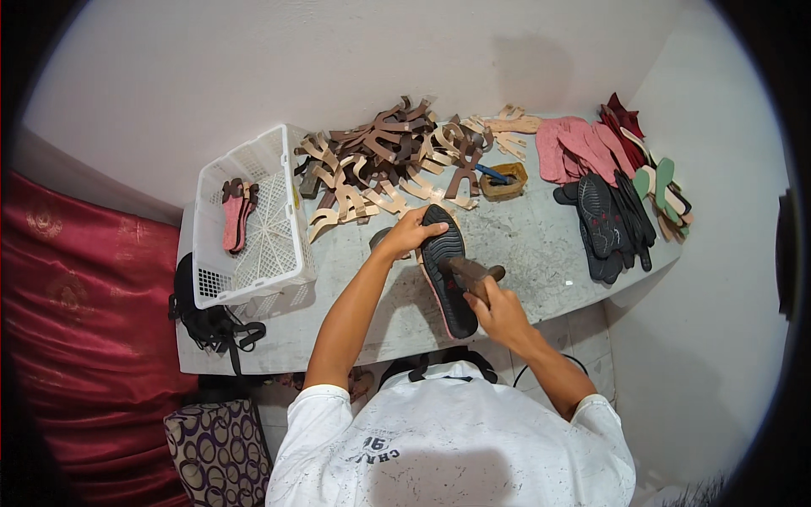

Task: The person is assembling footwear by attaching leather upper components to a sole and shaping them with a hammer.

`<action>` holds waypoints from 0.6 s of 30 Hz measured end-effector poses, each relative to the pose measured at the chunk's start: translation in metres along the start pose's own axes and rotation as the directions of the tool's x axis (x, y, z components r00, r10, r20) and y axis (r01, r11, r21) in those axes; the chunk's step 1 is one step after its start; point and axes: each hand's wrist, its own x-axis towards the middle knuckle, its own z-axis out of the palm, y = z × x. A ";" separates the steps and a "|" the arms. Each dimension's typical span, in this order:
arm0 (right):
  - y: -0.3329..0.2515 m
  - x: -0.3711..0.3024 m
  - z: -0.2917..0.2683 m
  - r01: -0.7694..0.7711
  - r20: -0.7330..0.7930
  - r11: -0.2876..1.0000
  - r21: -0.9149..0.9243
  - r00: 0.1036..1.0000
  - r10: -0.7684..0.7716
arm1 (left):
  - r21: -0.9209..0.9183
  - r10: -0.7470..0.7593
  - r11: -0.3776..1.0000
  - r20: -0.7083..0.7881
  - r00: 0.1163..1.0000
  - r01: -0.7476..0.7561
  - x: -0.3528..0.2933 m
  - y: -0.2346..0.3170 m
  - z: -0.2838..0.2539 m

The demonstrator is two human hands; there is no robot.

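My left hand [407, 233] grips a black sandal sole [443, 241] near its far end, with the thumb across the ridged underside. A pink edge shows along the sole's left side, and it stands tilted above the table. My right hand [502, 317] is closed round a brown hammer [470, 272]. The hammer's head lies over the middle of the sole; whether it touches cannot be made out. Behind the left wrist, a small dark piece [380, 239] rests on the table, partly hidden.
Brown and beige sandal straps [372, 148] are heaped along the wall. A white plastic basket [291, 220] holds pink and brown pieces [239, 215]. A small tub [504, 190] has a blue-handled tool. Pink insoles [579, 148] and black soles [596, 215] lie rightward. A black bag [207, 317] hangs at the table's left edge.
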 end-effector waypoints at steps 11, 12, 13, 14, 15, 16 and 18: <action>0.010 -0.008 0.021 -0.044 -0.086 0.999 0.000 0.995 0.044 | -0.105 0.028 0.994 0.008 1.000 -0.027 0.000 -0.004 0.005; 0.009 -0.006 0.018 -0.040 -0.087 0.999 -0.004 0.995 0.040 | -0.069 -0.001 0.998 0.002 1.000 0.001 -0.004 0.001 0.005; 0.009 -0.003 0.012 -0.008 -0.103 0.999 0.040 0.995 0.012 | -0.033 -0.030 0.999 -0.004 1.000 0.030 -0.005 0.005 0.006; 0.007 -0.001 0.006 0.025 -0.120 0.996 0.084 0.993 -0.015 | -0.033 -0.024 0.999 -0.004 1.000 0.024 -0.001 0.000 0.005; -0.002 -0.002 0.001 0.032 -0.117 0.996 0.085 0.993 -0.022 | -0.062 0.000 0.998 -0.006 1.000 0.000 0.001 -0.012 0.001; -0.011 0.000 -0.008 0.021 -0.112 0.990 0.141 0.994 -0.006 | -0.093 0.027 0.995 -0.009 1.000 -0.028 0.003 -0.013 -0.002; -0.021 0.000 -0.022 0.006 -0.101 0.981 0.196 0.995 0.014 | -0.096 0.029 0.995 -0.007 1.000 -0.030 0.004 -0.013 -0.004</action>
